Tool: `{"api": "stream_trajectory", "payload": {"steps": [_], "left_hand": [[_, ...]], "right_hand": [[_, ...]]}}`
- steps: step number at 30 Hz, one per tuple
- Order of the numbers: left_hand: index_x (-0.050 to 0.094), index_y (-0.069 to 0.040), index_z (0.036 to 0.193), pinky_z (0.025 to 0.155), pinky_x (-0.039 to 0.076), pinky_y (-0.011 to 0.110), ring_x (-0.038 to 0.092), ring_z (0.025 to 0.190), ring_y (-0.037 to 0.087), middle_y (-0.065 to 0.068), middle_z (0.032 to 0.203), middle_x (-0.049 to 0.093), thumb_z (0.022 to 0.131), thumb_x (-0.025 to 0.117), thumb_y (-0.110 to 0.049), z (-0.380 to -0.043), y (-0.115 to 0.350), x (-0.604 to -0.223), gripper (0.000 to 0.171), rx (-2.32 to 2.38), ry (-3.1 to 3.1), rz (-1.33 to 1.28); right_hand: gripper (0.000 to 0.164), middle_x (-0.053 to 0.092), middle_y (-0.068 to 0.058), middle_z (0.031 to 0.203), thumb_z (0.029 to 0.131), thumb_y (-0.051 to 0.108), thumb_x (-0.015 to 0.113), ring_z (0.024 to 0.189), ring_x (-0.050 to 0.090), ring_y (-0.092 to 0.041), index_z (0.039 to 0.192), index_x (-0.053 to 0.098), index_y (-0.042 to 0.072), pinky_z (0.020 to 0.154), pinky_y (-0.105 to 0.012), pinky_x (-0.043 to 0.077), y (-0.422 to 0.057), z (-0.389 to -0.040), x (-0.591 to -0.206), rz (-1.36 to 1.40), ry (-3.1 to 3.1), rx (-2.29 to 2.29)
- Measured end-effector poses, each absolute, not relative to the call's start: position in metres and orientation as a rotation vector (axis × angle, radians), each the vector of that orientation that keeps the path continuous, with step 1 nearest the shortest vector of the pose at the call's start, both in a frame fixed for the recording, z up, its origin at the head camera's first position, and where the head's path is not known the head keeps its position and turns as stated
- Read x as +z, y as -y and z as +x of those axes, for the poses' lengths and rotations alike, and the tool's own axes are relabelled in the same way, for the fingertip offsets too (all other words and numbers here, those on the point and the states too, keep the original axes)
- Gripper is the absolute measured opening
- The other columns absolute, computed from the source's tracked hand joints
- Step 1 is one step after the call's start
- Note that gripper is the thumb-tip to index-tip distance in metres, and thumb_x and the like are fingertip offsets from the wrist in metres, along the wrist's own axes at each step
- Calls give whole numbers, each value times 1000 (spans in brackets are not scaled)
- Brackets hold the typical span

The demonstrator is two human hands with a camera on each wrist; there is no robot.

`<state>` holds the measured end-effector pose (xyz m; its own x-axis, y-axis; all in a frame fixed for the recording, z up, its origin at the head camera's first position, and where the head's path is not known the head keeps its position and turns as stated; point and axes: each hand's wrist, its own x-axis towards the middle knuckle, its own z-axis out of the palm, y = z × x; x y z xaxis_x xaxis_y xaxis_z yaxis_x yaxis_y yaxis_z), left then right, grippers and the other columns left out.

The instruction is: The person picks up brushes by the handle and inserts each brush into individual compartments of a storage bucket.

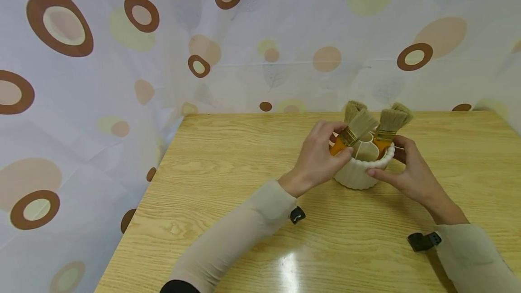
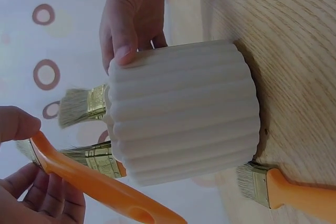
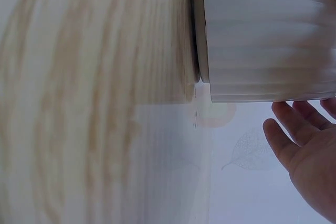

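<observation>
A white ribbed pot [image 1: 355,176] with a beaded rim and inner dividers stands on the table. My left hand [image 1: 315,155] pinches a paintbrush [image 2: 105,182] near its metal band, bristles up. Its orange handle slants beside the pot, overlapping the rim in the left wrist view. My right hand [image 1: 413,177] grips the pot at its right side, thumb on the front near the rim, fingers round the far side. Other paintbrushes stand bristles-up in the pot, one at the right [image 1: 390,123], another behind the held one [image 1: 353,108]. Their handles are mostly hidden inside.
Another orange-handled paintbrush [image 2: 294,192] lies on the table beside the pot, hidden behind my left hand in the head view. The wooden table [image 1: 228,157] ends at the back against a patterned curtain [image 1: 252,26].
</observation>
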<state>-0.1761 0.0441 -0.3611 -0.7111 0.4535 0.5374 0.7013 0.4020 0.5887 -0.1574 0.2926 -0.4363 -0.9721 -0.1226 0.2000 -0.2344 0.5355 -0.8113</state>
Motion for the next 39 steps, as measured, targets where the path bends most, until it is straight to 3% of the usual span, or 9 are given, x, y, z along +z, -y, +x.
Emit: {"api": "stream_trajectory", "payload": {"steps": [2, 8, 15, 20, 24, 27, 39], "left_hand": [[55, -1, 124, 78, 44, 13, 51, 91, 13, 7, 113, 55, 85, 69, -13, -177, -46, -360, 43, -1225, 2355, -1015], [54, -2, 123, 76, 45, 14, 52, 91, 13, 8, 112, 55, 85, 69, -13, -181, -49, -355, 43, -1286, 2285, -1031], [52, -2, 125, 76, 45, 13, 53, 92, 13, 9, 113, 54, 85, 68, -11, -182, -52, -349, 45, -1334, 2245, -1046], [52, -1, 125, 76, 44, 13, 53, 93, 15, 10, 112, 54, 84, 69, -9, -182, -55, -345, 45, -1346, 2212, -1054], [53, -1, 125, 77, 44, 12, 53, 95, 13, 9, 112, 54, 84, 69, -10, -182, -58, -343, 46, -1378, 2208, -1035], [52, -3, 126, 78, 45, 12, 53, 97, 11, 7, 113, 54, 84, 69, -11, -181, -61, -341, 46, -1419, 2211, -1009], [51, -1, 125, 78, 47, 14, 54, 97, 13, 10, 114, 53, 83, 69, -6, -179, -69, -339, 46, -1537, 2090, -960]], "right_hand": [[100, 19, -20, 150, 80, 17, 78, 127, 35, -47, 151, 9, 8, 79, -3, 32, -293, -157, -436, 307, 2647, 1431], [100, 20, -19, 150, 80, 17, 78, 128, 35, -46, 151, 9, 9, 83, -12, 37, -293, -157, -435, 289, 2662, 1425], [100, 19, -19, 150, 80, 18, 78, 128, 35, -46, 151, 9, 8, 79, -5, 33, -293, -156, -435, 291, 2661, 1438], [100, 19, -19, 150, 80, 18, 78, 128, 35, -46, 151, 8, 8, 81, -7, 34, -293, -157, -435, 290, 2663, 1435], [100, 18, -19, 150, 80, 18, 78, 128, 35, -46, 151, 8, 8, 95, -37, 41, -292, -157, -434, 286, 2669, 1436], [101, 17, -20, 150, 80, 18, 78, 129, 34, -47, 151, 7, 8, 92, -62, 35, -292, -157, -434, 284, 2664, 1451], [100, 18, -19, 150, 81, 19, 77, 129, 34, -46, 151, 7, 7, 92, -60, 36, -291, -156, -432, 281, 2669, 1446]]}}
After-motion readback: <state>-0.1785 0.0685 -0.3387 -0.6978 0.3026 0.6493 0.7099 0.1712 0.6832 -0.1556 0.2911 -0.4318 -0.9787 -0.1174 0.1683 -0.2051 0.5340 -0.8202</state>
